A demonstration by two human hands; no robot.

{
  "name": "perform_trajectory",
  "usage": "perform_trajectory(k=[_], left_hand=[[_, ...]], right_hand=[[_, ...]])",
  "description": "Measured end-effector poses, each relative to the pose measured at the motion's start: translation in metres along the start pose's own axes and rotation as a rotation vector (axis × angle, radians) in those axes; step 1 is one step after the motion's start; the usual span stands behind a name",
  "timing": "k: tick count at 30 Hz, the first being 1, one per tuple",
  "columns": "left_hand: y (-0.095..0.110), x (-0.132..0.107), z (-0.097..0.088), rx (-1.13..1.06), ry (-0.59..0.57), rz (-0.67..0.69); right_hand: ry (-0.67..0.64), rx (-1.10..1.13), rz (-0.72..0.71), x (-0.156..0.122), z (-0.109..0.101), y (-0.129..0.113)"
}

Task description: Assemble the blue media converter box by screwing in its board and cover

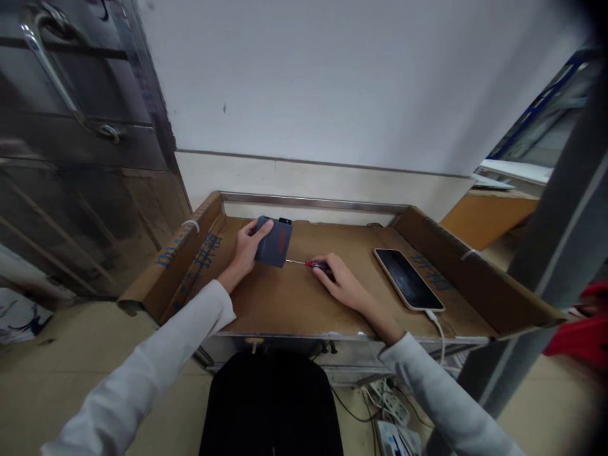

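Note:
My left hand (247, 248) grips a small dark grey box-shaped device (275, 244) with reddish lettering on its face, holding it tilted above the cardboard. A dark connector or slot shows at its top edge. In my right hand (339, 278) is a screwdriver (319, 264) with a red and dark handle, fingers wrapped round it. Its thin shaft points left, and the tip meets the lower right edge of the device. Whether a screw sits at the tip is too small to tell.
A cardboard-lined table (304, 304) with raised cardboard sides lies under my hands. On its right, a phone (409, 280) is plugged into a white cable (441, 335). Power strips (392, 402) lie on the floor below. A metal door (80, 145) stands left, a grey post (536, 291) right.

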State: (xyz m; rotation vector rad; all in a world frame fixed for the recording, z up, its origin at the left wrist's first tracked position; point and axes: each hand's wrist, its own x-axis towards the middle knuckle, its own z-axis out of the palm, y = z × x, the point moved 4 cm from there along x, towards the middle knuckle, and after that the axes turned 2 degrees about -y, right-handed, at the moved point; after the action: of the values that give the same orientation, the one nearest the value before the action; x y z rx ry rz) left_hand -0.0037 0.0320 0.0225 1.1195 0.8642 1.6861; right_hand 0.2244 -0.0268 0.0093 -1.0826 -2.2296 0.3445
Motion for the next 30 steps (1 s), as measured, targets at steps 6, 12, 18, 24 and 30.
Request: perform_trajectory(k=[6,12,18,24,30], left_hand=[[0.0011,-0.0011,0.0017,0.006,-0.017,-0.003],[0.0014,-0.0011,0.0008,0.014,-0.005,-0.012],[0.0006,-0.0004,0.0,-0.006,0.006,-0.012],[-0.0005,-0.0027,0.0014,0.04,-0.038,-0.005],[-0.0014,-0.0023,0.0002,0.047,-0.016,0.012]], right_hand=[[0.003,-0.017,-0.009,-0.0001,-0.0051,0.0005],[-0.006,0.072,-0.015,0.0001,-0.0035,-0.0023],[-0.019,-0.029,-0.01,0.0005,-0.0018,0.0],[-0.063,0.092,-0.025,-0.0005,-0.0027,-0.0009],[-0.034,-0.047,0.002,0.0006,0.0017,-0.0006]])
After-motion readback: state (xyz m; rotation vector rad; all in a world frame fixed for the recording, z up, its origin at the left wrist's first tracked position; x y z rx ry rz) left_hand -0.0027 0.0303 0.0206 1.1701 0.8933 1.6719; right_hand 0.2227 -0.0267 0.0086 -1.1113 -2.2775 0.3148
